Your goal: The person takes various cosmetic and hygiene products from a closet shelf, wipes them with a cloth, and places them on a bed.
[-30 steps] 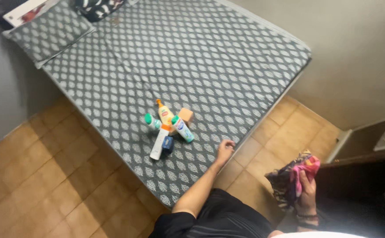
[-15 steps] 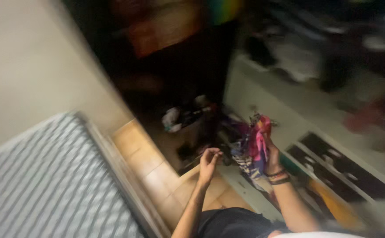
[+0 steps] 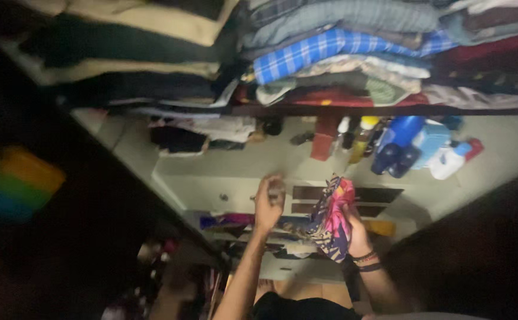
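The bundled cloth (image 3: 331, 218) is soft and crumpled, pink with dark patterned folds, and sits just right of the picture's centre, in front of a pale wardrobe shelf (image 3: 283, 155). The right hand (image 3: 355, 230) grips it from the 4 o'clock side, fingers closed into the fabric; dark bands circle that wrist. At 9 o'clock from the cloth, the left hand (image 3: 269, 200) is raised with fingers curled near a pale drawer front (image 3: 205, 192); motion blur hides whether it touches the drawer or holds anything.

At 1 o'clock from the cloth, smooth plastic bottles (image 3: 406, 143) in blue, white and yellow stand on the shelf, their shapes smeared. At 12 o'clock, folded clothes (image 3: 342, 56) lie in flat stacks, one a blue checked weave, others plain; the stack tops are cut off by the frame. Everything at 8 and 4 o'clock sinks into darkness, with only a blurred multicoloured patch (image 3: 19, 181) at the left edge.
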